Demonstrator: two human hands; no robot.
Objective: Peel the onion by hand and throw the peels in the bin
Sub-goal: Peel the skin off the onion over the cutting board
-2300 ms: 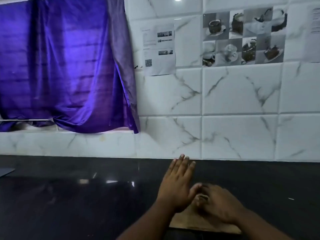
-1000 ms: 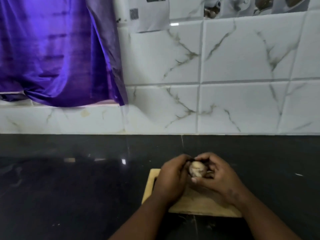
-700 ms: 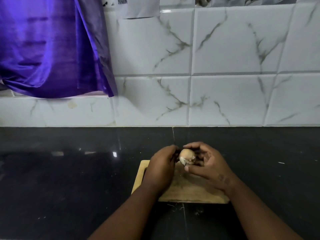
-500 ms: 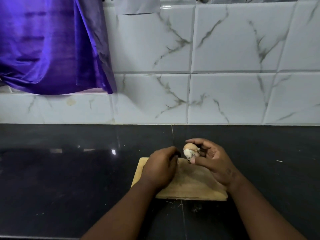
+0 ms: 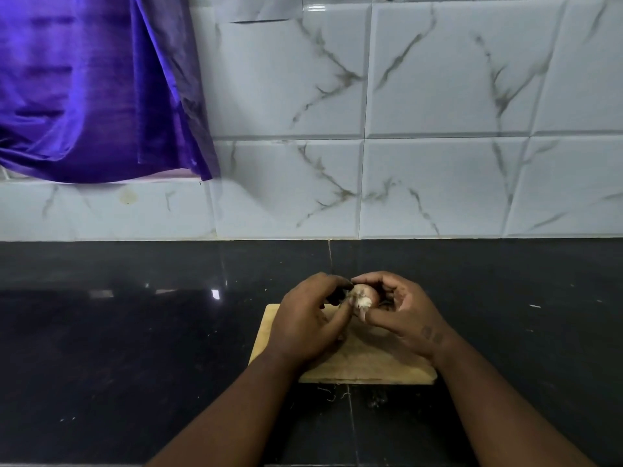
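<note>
A small pale onion [image 5: 361,295] is held just above the far end of a wooden cutting board [image 5: 364,365]. My right hand [image 5: 403,313] cups it from the right, with thumb and fingers curled around it. My left hand [image 5: 308,320] is against its left side, and its fingertips pinch the skin at the onion's top. Most of the onion is hidden by my fingers. No bin is in view.
The board lies on a black glossy countertop [image 5: 135,348]. A few thin root strands [image 5: 332,394] lie just in front of the board. Behind is a white marble-tiled wall [image 5: 421,163], and a purple curtain [image 5: 84,89] hangs at the upper left.
The view has tilted down from the wall to the counter. The onion has come up off the board into both hands. My left hand has closed in again on its top.
</note>
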